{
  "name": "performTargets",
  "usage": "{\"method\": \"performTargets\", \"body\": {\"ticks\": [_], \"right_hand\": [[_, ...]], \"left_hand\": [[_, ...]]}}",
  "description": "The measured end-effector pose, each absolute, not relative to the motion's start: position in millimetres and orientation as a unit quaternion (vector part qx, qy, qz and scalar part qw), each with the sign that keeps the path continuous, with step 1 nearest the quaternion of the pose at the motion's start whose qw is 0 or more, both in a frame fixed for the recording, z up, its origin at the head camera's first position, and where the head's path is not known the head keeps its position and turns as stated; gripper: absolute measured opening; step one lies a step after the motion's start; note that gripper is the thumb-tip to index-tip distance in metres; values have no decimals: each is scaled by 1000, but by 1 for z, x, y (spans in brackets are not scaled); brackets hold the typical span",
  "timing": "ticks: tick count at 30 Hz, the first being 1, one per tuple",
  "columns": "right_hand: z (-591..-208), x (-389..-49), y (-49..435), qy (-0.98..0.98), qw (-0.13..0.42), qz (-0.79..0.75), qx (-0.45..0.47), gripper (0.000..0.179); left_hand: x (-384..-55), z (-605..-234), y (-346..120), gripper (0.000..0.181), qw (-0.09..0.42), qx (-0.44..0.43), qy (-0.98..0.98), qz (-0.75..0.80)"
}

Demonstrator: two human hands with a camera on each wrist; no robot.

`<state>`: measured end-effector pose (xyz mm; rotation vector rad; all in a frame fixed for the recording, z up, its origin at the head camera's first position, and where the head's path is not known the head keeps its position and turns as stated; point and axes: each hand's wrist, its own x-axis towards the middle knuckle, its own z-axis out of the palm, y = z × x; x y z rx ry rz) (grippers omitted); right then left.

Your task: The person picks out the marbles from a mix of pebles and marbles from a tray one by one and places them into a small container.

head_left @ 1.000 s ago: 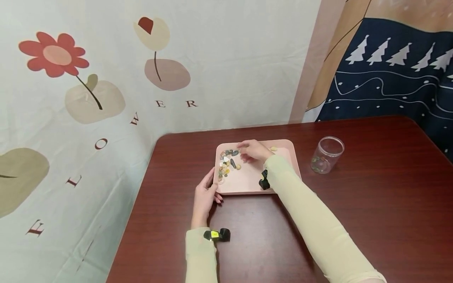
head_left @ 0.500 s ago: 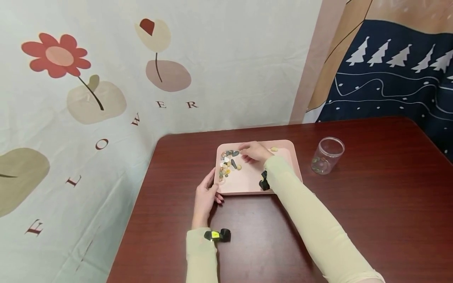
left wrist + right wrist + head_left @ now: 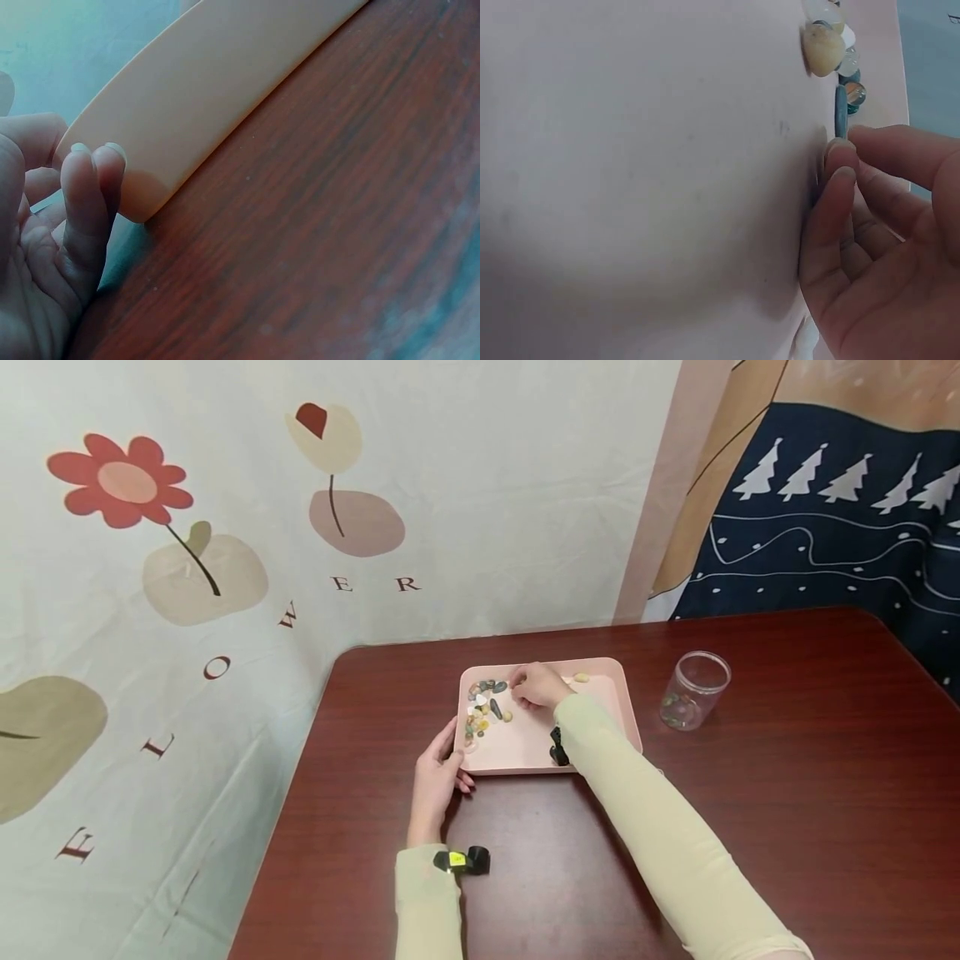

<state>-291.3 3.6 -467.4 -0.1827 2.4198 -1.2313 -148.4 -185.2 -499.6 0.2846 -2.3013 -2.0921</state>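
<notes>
The shallow rectangular pale-pink tray (image 3: 525, 750) is set near the far edge of the dark red-brown wooden table (image 3: 795, 777), its long axis running left to right, roughly parallel to that edge. The tray's near-left corner is gripped by the left hand (image 3: 433, 777), with the thumb at the rim and fingertips at the outer wall. Over the tray's far half, the right hand (image 3: 542, 685) is held with fingers bent and tips bunched; just left of them lies a smooth dark-grey oval pebble (image 3: 500, 687), its long axis nearly left to right and one end directed at the fingertips. Whether anything is pinched cannot be told.

Mixed small pebbles (image 3: 477, 723) are clustered along the tray's left edge. Beside them, an elongated dark pebble (image 3: 496, 709) is aligned mainly far to near, its near end toward a rounded tan pebble (image 3: 507, 716). A pale-yellow oval pebble (image 3: 581, 677) is seen by the tray's far edge, toward the far-right corner. Right of the tray, a clear cylindrical jar (image 3: 697, 683) is stood upright.
</notes>
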Motion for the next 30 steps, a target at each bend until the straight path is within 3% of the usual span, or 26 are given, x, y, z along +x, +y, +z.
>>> {"method": "performTargets", "body": {"ticks": [9, 21, 30], "right_hand": [[-459, -287, 8, 914, 195, -341, -99, 6], [-439, -285, 26, 883, 277, -355, -131, 8], [-429, -281, 31, 896, 249, -338, -146, 8]], "left_hand": [[-149, -502, -183, 54, 6, 87, -738, -670], [-147, -492, -182, 54, -1, 91, -734, -673], [-148, -499, -185, 54, 15, 82, -737, -670]]}}
